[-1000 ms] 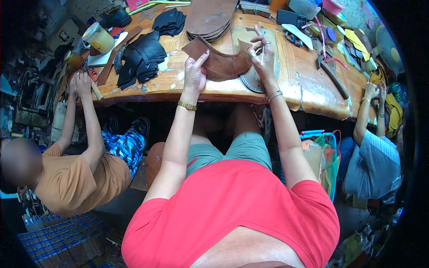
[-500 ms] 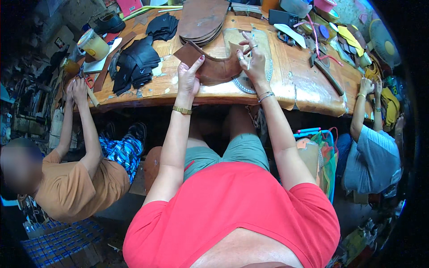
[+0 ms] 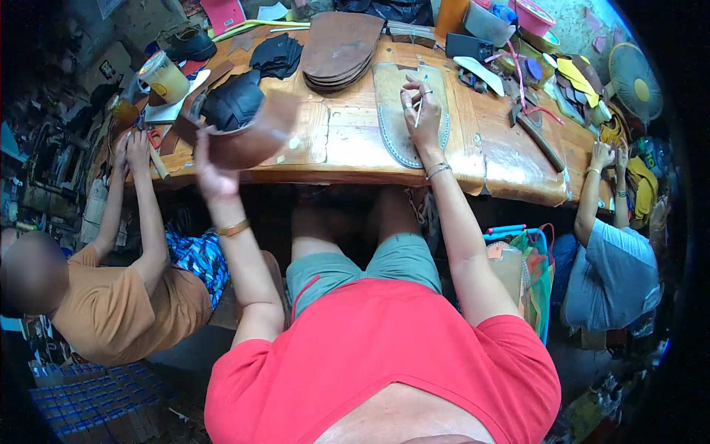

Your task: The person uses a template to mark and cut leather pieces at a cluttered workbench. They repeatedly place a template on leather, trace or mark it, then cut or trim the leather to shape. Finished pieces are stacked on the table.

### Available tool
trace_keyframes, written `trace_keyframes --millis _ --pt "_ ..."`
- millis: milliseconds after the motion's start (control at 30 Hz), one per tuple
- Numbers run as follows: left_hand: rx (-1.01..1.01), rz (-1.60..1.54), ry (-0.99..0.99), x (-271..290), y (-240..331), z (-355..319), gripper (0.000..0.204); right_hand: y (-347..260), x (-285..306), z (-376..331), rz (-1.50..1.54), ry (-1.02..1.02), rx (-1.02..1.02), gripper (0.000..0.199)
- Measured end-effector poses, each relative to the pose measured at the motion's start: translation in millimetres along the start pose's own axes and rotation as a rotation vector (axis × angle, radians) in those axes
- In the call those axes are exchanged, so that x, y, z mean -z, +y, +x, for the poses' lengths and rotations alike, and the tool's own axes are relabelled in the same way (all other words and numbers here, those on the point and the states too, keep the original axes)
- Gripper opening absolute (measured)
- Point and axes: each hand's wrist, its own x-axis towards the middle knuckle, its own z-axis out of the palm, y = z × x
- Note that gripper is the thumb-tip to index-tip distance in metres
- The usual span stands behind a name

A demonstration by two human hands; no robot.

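Plainly, the left hand (image 3: pixel 214 172) grips a curved brown leather piece (image 3: pixel 255 140) (rather blurred); the right hand (image 3: pixel 424 127) holds a slim white pen (image 3: pixel 418 115).

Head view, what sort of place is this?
Likely a leather workshop, perhaps for shoes: in view are a stack of rounded brown leather-like sheets, a hammer with a long dark handle and, apparently, a black shoe.

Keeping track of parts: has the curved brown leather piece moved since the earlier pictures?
Yes: the curved brown leather piece moved left, away from the rounded brown leather stack.
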Motion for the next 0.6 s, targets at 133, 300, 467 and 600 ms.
trace_keyframes --millis 133,300,467,600 --pt "-0.052 -0.045 0.162 62 77 9 0.042 -4 3 3 0.119 0.077 -0.008 0.011" --pt "-0.237 -0.02 0.301 125 136 12 0.033 8 15 17 0.74 0.26 -0.325 0.014" --pt "-0.33 0.085 0.361 200 179 14 0.036 32 51 29 0.721 0.108 -0.417 0.012" --pt "-0.364 0.087 0.338 216 179 15 0.036 33 85 14 0.382 -0.091 -0.294 0.017"
